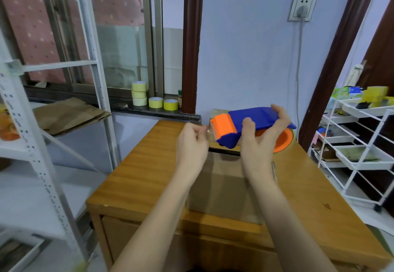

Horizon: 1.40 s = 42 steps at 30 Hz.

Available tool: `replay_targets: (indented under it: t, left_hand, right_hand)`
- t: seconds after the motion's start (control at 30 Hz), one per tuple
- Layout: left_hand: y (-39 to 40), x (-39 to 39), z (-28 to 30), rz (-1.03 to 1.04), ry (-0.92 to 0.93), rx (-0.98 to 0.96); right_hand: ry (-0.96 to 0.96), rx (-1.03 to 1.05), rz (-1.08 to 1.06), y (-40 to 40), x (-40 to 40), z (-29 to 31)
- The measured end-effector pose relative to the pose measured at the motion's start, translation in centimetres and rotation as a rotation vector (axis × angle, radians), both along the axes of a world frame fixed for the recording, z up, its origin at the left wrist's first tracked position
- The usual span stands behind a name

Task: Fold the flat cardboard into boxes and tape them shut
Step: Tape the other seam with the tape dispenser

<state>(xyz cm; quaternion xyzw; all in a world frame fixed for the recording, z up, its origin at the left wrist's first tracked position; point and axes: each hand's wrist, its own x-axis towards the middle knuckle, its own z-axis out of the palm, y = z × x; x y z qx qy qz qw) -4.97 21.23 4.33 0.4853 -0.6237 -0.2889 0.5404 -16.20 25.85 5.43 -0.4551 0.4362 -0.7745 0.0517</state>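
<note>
**Tape being drawn out over a folded box, seam not yet sealed**

Nearest, a cardboard box [221, 186] lay on the wooden table [136, 165] between the forearms, already folded up with its top flaps closed; a glossy strip seemed to run along the top, though blur made it hard to tell whether that was tape. Above its far end, the right hand [261, 143] held a blue and orange tape dispenser [253, 125], fingers [281, 116] curled over its body and thumb on the near side. Just beside it, the left hand [191, 143] pinched what looked like the clear tape end near the roller. So folding looked done for this box and taping was underway or about to begin. Farther off, flat cardboard [68, 116] waited on the shelf, and spare tape rolls [155, 102] sat on the windowsill, suggesting more boxes remained.
</note>
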Motion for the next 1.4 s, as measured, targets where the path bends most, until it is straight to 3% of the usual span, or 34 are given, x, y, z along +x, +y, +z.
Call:
replay_targets:
  t: [0.17, 0.37, 0.67, 1.03, 1.4]
  left_hand:
    - [-1.5, 4.0, -1.7, 0.074, -0.116, 0.097]
    - [-2.8, 5.7, -1.4, -0.061, 0.012, 0.191]
    - [-5.1, 5.2, -0.5, -0.059, -0.322, 0.154]
    - [-5.6, 5.6, -2.2, -0.073, -0.412, 0.156]
    - [-5.8, 5.7, -5.6, -0.094, -0.379, 0.181]
  right_hand:
    - [0.009, 0.064, -0.04, 0.5, -2.5, 0.0]
    - [0.209, 0.24, -0.191, 1.5, -3.2, -1.2]
    - [0.684, 0.432, -0.489, 0.3, -2.6, -1.2]
    - [0.812, 0.607, -0.453, -0.7, -2.4, -1.7]
    - [1.061, 0.587, -0.501, -1.3, -1.0, -0.8]
